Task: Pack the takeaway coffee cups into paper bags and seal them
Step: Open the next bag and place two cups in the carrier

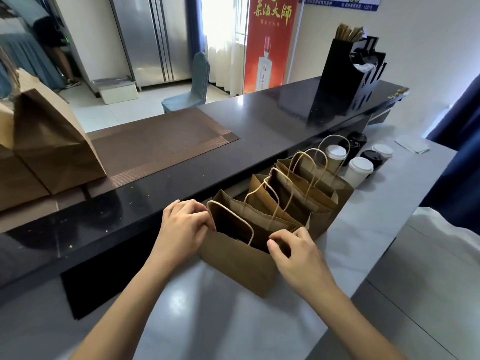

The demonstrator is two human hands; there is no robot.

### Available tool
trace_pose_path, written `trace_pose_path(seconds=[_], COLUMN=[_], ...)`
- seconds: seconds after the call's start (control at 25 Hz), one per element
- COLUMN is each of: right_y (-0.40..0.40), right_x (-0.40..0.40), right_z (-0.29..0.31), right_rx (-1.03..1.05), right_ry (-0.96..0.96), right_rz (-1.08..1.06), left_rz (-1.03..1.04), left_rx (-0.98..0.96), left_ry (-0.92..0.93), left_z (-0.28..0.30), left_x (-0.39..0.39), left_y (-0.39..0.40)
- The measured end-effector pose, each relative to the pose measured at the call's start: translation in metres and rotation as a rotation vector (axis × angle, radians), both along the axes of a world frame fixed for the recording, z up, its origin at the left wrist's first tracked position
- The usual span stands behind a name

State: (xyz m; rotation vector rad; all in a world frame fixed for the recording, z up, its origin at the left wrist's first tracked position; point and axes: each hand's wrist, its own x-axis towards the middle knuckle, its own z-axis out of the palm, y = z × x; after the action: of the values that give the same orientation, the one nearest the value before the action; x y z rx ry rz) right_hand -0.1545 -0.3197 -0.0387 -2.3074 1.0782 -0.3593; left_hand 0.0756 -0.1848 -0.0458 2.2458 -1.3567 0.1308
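We have the nearest paper bag upright on the pale worktop, our left hand pinching its far-left rim and our right hand curled on the near-right rim — pulling the mouth wide, we judge, so a cup can drop in. More open bags stand just behind it in a row, and the lidded coffee cups wait just beyond them — unpacked.

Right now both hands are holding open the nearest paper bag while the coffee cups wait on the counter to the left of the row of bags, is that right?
Not quite. The left hand and right hand do hold open the nearest paper bag, but the coffee cups wait at the right end of the row, not the left, as the head view shows.
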Motion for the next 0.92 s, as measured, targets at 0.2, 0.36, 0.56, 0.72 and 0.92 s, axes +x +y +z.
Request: trace_pose_path(seconds=[0.2,0.36,0.56,0.72,0.92], right_y=[0.001,0.001,0.004,0.007,0.013], right_x=[0.001,0.000,-0.004,-0.007,-0.008], right_z=[0.001,0.005,0.015,0.019,0.022], right_rx=[-0.013,0.031,0.138,0.154,0.144], right_ry=[0.011,-0.026,0.072,0.150,0.187], right_rz=[-0.016,-0.009,0.082,0.081,0.058], left_rz=[0.011,0.041,0.081,0.017,-0.090], left_rx=[0.023,0.052,0.022,0.090,0.288], left_ry=[0.130,0.211,0.217,0.220,0.291], left_z=[0.002,0.007,0.014,0.012,0.018], left_x=[-0.007,-0.011,-0.017,-0.012,-0.013], left_y=[0.018,0.025,0.034,0.040,0.044])
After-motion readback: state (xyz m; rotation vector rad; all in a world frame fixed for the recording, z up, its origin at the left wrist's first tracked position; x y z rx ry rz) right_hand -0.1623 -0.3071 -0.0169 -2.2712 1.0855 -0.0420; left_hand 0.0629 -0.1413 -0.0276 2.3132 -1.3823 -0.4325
